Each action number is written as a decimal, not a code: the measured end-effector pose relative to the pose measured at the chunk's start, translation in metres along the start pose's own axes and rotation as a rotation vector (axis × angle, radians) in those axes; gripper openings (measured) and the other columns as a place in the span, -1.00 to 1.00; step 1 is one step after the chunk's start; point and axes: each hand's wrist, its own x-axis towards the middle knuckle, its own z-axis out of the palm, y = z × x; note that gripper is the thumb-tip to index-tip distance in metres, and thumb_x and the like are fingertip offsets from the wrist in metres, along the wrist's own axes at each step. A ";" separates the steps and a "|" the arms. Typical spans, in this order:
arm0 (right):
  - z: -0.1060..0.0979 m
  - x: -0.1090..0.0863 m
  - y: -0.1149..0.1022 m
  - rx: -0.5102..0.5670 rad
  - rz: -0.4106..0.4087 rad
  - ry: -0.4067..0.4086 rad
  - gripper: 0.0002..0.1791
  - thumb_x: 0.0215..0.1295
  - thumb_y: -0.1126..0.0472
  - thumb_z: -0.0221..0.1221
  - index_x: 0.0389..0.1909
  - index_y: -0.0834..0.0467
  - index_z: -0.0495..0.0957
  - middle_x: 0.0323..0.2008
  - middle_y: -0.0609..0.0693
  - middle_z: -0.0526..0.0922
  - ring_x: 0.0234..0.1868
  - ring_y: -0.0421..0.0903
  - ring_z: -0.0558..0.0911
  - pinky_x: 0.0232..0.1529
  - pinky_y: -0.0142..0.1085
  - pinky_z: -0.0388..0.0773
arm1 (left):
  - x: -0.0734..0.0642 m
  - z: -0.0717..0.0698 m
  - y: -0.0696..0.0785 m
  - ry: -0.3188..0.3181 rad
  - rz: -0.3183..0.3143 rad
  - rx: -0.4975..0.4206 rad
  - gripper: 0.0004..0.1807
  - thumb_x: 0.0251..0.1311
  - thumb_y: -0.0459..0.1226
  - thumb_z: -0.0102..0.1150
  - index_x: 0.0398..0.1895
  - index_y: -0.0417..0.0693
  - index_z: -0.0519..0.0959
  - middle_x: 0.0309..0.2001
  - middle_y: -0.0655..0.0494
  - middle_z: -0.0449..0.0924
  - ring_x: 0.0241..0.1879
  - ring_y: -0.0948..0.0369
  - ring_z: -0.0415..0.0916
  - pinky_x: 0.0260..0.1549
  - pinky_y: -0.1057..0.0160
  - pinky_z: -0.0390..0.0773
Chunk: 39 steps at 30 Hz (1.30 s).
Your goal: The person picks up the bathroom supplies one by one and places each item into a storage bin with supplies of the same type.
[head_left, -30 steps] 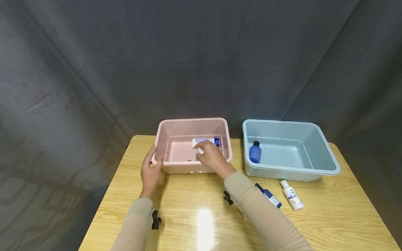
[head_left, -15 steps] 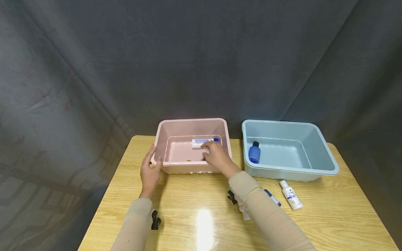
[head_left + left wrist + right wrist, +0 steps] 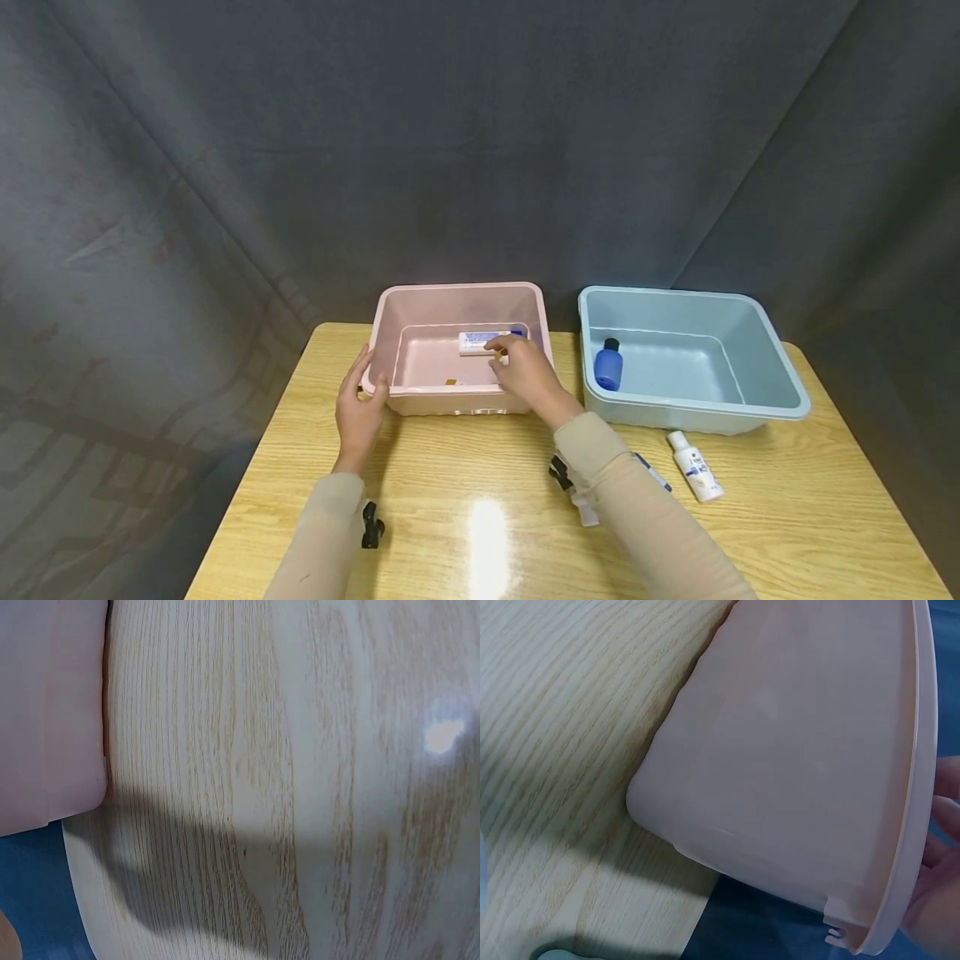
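A pink plastic bin point(image 3: 420, 389) stands on the table. My left hand point(image 3: 360, 412) holds its front left corner, thumb at the rim and fingers along the outer left side. Over the front wall reaches my right hand point(image 3: 525, 375), pinching a small white thing point(image 3: 503, 361) inside the bin; the rest of that thing is hidden. Behind the fingers lies a white tube point(image 3: 474, 343) with a blue cap. Near the front wall a small brown patch point(image 3: 452, 382) shows, its kind unclear. The right wrist view has the bin's outer wall point(image 3: 795, 765) with fingers beyond the rim.
To the right is a light blue bin point(image 3: 697, 408) with a blue black-capped bottle point(image 3: 609, 368) inside. Before it lie a white bottle point(image 3: 696, 468) and a dark blue bottle point(image 3: 654, 472) partly under the right sleeve. A pale item point(image 3: 587, 512) shows by the right wrist.
My right hand has shifted a little to the right inside the pink bin, the white thing moving along with it. The left hand stays at the corner.
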 end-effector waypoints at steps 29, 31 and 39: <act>-0.026 -0.038 -0.009 0.011 -0.049 0.123 -0.79 0.30 0.30 0.27 -0.07 0.14 0.69 -0.02 0.07 0.68 0.08 0.07 0.62 0.11 0.00 0.52 | -0.001 0.000 0.002 -0.013 -0.005 0.005 -0.49 0.30 -0.36 0.16 0.33 0.01 0.49 0.40 0.28 0.34 0.40 0.19 0.22 0.13 0.21 0.28; -0.028 -0.041 -0.007 0.018 -0.050 0.132 -0.79 0.30 0.31 0.26 -0.06 0.14 0.69 -0.01 0.07 0.68 0.09 0.07 0.61 0.12 0.00 0.52 | -0.001 0.000 0.002 -0.013 -0.007 0.003 -0.49 0.31 -0.36 0.16 0.33 0.00 0.48 0.41 0.27 0.34 0.40 0.19 0.22 0.14 0.20 0.28; -0.035 -0.056 -0.003 0.022 -0.070 0.195 -0.72 0.26 0.38 0.27 -0.01 0.17 0.67 0.05 0.14 0.65 0.03 0.09 0.63 0.08 -0.02 0.56 | -0.002 0.002 0.003 0.001 -0.013 0.027 -0.49 0.31 -0.36 0.15 0.34 0.02 0.48 0.41 0.27 0.33 0.38 0.14 0.24 0.20 0.10 0.29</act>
